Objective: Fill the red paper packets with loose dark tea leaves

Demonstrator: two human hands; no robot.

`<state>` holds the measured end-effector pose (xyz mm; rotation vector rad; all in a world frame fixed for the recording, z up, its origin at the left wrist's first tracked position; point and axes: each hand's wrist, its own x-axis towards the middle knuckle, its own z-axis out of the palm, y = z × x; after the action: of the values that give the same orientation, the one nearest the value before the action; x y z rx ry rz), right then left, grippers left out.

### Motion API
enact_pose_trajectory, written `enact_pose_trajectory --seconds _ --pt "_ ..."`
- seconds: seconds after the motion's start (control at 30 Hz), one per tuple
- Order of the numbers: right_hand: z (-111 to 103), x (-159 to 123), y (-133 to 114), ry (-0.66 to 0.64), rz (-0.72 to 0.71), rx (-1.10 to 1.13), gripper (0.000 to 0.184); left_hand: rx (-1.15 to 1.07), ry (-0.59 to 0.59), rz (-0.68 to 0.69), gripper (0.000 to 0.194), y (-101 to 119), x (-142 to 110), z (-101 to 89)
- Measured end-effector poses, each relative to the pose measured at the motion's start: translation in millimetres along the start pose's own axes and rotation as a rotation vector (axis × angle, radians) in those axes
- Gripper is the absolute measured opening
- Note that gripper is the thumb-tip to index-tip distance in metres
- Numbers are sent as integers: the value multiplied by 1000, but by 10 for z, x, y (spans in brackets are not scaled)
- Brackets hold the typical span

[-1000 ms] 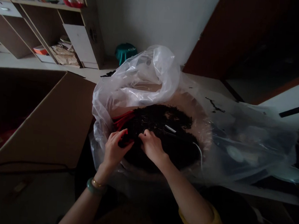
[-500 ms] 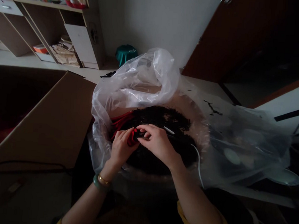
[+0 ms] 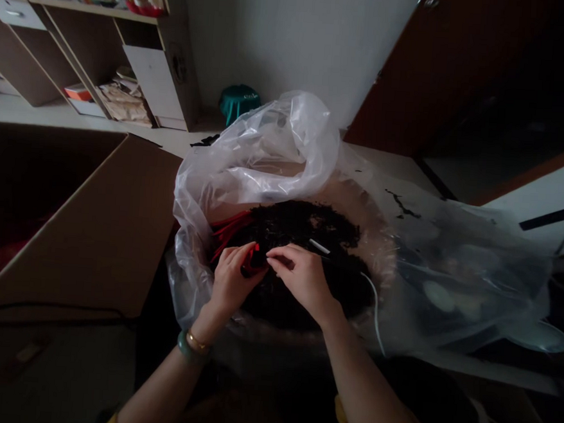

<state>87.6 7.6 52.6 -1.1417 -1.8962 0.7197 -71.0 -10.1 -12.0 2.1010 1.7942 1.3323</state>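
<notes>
Over a heap of dark, crumbly material [image 3: 305, 219], my left hand [image 3: 230, 279] is closed around a red strip-like piece [image 3: 249, 259] with something black along it. My right hand [image 3: 301, 277] is just to its right, thumb and fingertips pinched together near the red piece; whatever is between them is too small to see. More red strips [image 3: 230, 226] lie at the heap's left side. A short white stick [image 3: 319, 246] rests on the dark material behind my right hand. The heap sits in a round container lined with a clear plastic bag [image 3: 259, 181].
A large cardboard box [image 3: 92, 224] stands open on the left. A white cord [image 3: 376, 308] hangs over the container's right side. Clear plastic sheeting [image 3: 475, 270] spreads to the right. Behind are a teal-covered bin [image 3: 239, 102], a shelf unit [image 3: 153, 80] and a brown door [image 3: 417, 79].
My right hand has drawn slightly right and down, away from the red piece, leaving a small gap between the hands. My left hand keeps its hold, almost unmoved.
</notes>
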Motion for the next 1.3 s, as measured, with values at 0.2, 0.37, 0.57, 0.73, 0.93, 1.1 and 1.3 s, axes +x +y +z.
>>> enact_pose_trajectory --seconds 0.2,0.37,0.57,0.73,0.93,1.1,1.3 --pt "-205 9 30 146 -11 -30 13 -47 -33 -18 53 -41 0 -26" --pt "-114 -31 -35 -33 -278 -221 15 -153 -64 9 53 -49 6 -38" --pt "-39 -33 -20 -67 -135 -166 2 -156 -119 -24 49 -36 -4 -25" --pt "-186 -14 55 64 -12 -78 8 -257 -161 -147 58 -83 7 -55" --pt "-202 16 -51 -217 -293 -146 34 -695 -487 -330 49 -82 119 -192" --pt "-146 86 23 -181 -167 -152 33 -971 -552 -563 55 11 132 -182" --pt "-124 85 181 -118 -63 -220 9 -1034 -662 -663 61 86 80 -97"
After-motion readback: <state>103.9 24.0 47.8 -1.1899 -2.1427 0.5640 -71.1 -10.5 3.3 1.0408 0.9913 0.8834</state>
